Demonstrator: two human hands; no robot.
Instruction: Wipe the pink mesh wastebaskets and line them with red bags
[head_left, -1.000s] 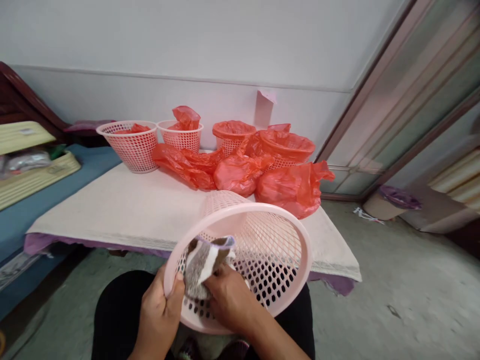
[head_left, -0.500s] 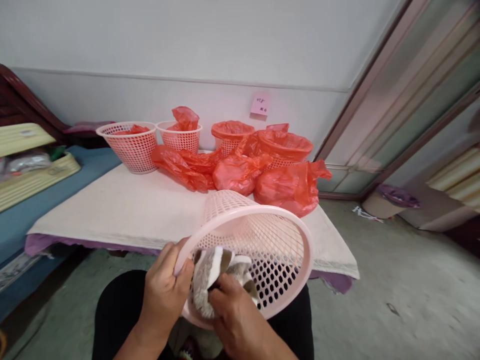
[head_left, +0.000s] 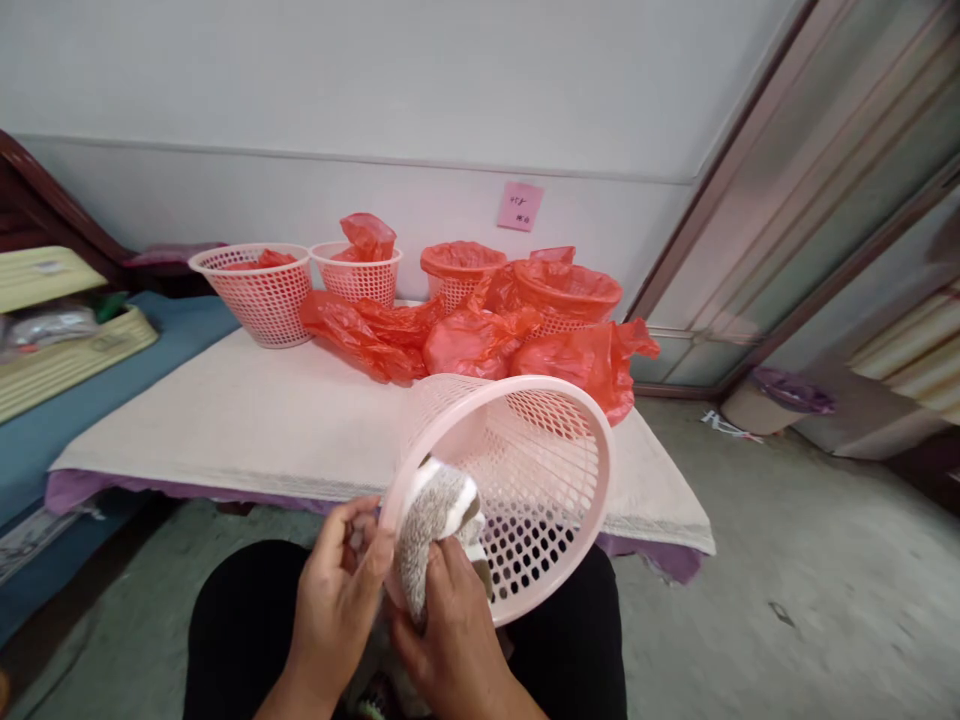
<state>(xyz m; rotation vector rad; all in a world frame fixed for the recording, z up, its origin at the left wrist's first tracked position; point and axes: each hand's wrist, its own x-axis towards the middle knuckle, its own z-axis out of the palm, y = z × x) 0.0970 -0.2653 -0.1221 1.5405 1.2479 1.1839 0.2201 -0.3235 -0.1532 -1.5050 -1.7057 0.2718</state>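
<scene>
A pale pink mesh plastic basket [head_left: 604, 450] lies tilted over my lap, its wide mouth facing me. My left hand [head_left: 339, 585] is closed at the left side of the rim, thumb against it and fingers curled behind. My right hand [head_left: 454, 630] pinches a fluffy grey, white and brown cloth [head_left: 429, 510] against the inside of the basket at the lower left of the mouth. The rim there is partly covered by the cloth and my fingers. Part of the cloth hangs folded inside the basket.
Several pink baskets [head_left: 259, 300] with red plastic bags stand along the wall. Filled red bags [head_left: 480, 345] lie before them on the cloth-covered table [head_left: 225, 420]. A pink note [head_left: 520, 206] is on the wall. A bin [head_left: 772, 400] stands on the floor at right.
The basket has tipped up slightly and shifted left. My right hand has moved down and left with the cloth, nearer the rim. My left hand has slid lower along the rim.
</scene>
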